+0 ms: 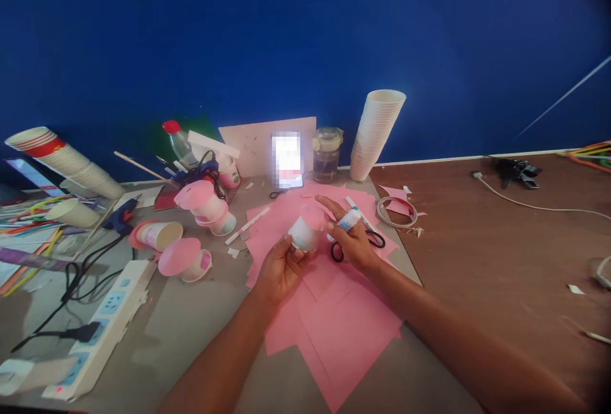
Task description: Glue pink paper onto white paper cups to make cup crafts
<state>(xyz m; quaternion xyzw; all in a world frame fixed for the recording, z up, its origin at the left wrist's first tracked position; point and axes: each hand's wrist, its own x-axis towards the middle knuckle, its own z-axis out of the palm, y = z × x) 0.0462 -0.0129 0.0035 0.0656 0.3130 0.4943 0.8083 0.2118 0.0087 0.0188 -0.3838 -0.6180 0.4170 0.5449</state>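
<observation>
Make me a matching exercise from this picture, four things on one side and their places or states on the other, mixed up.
1. Left hand
2. Right hand
3. Power strip
4. Scissors

A. On the pink sheets
B. Holding a white-and-blue tube
C. Holding a white cup
D. With a black plug in it

Pairs: 1-C, 2-B, 3-D, 4-A

Your left hand (282,269) held a paper cup (301,236) topped with pink paper (316,217) above pink sheets (334,325); your right hand (354,245) held a white-and-blue tube (350,219) near black-handled scissors (382,240).
</observation>
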